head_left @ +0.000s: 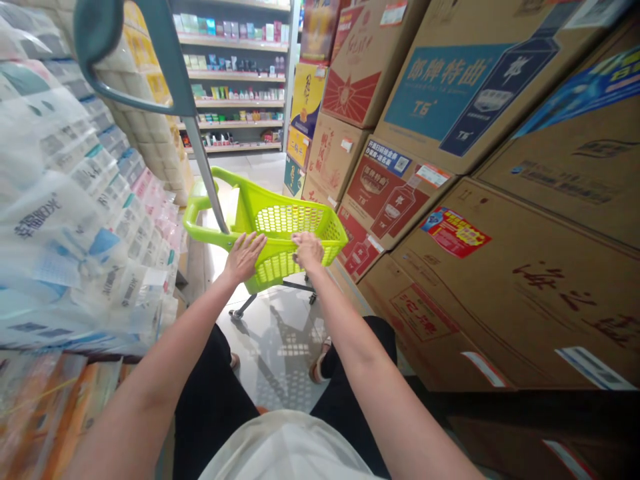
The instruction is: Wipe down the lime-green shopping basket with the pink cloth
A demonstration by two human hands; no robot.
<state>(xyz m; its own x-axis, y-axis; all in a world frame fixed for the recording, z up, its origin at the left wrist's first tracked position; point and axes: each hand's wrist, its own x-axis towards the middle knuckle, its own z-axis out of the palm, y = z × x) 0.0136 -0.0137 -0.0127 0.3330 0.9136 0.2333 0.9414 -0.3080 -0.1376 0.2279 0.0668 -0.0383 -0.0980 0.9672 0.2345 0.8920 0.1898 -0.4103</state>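
Note:
A lime-green plastic shopping cart point(280, 253) stands before me, its basket sides pierced with holes. My left hand point(245, 255) lies on the near rim, fingers stretched out over the edge, near the foot of the grey handle pole. Farther right along the same rim, my right hand point(309, 251) is closed on the edge with its fingers curled. From the cart's left end rises the pole, topped by a grey-blue loop handle point(165, 60). Legs and small casters point(236, 314) show beneath the basket. Nothing can be made out lying inside it.
Stacked cardboard cartons point(450, 100) form a wall on the right. Plastic-wrapped paper packs point(85, 220) are piled along the left. Shelves point(233, 73) of small boxes and bottles stand at the aisle's far end. The tiled floor point(280, 347) carries the cart's shadow.

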